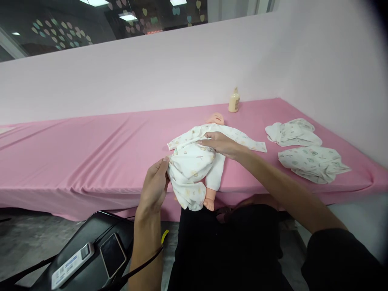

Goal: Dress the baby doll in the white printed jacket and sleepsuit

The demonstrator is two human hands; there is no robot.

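Observation:
A baby doll (216, 118) lies on its back on the pink-covered table, its head toward the wall and one bare foot (209, 201) at the near edge. Over it is a white baby romper (194, 161) with a small print, its long sleeves spread to both sides. My left hand (154, 184) pinches the romper's left edge near the doll's legs. On the chest part, my right hand (220, 144) has thumb and fingers closed on the fabric. One leg in plain white clothing shows beside the romper; the other leg is hidden under the cloth.
A cream pump bottle (234, 101) stands near the back wall. Two folded printed baby garments (293, 132) (314, 163) lie at the right. Lower left, a black chair (87, 238) holds a phone (112, 255) and a white power bank (72, 266); a black cable passes my left wrist.

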